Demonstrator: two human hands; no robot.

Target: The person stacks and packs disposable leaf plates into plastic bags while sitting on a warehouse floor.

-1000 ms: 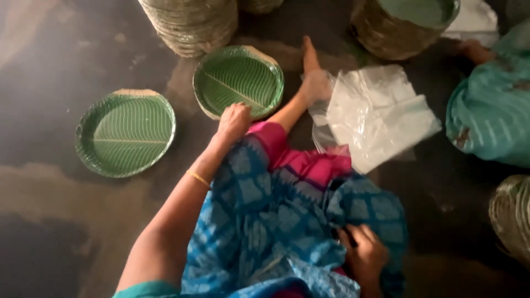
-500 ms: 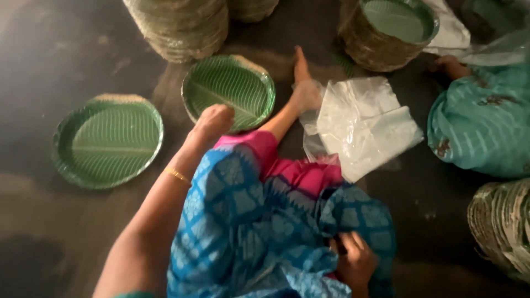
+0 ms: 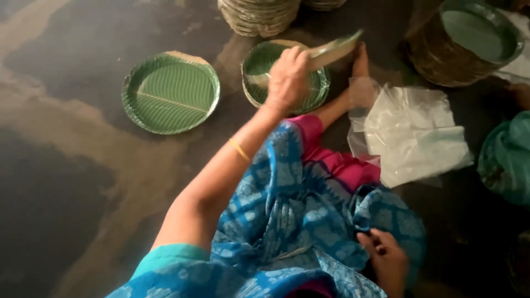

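Observation:
My left hand (image 3: pixel 287 77) is raised over a small pile of green leaf-pattern plates (image 3: pixel 259 69) and grips one green plate (image 3: pixel 331 51) by its rim, tilted up on edge. A second green plate (image 3: pixel 170 92) lies flat on the dark floor to the left. My right hand (image 3: pixel 386 259) rests low at my lap, its fingers pinching the blue patterned cloth (image 3: pixel 298 209) of my clothing. My bare foot (image 3: pixel 360 72) stretches out beside the plate pile.
A heap of clear plastic bags (image 3: pixel 411 135) lies right of my leg. Tall stacks of plates stand at the top (image 3: pixel 259 16) and top right (image 3: pixel 469 41). Another person's teal clothing (image 3: pixel 508 160) is at the right edge.
My left hand went from resting at the near rim of the plate pile to lifting one plate up off it, tilted. The camera shifted right; my right hand stayed on the cloth.

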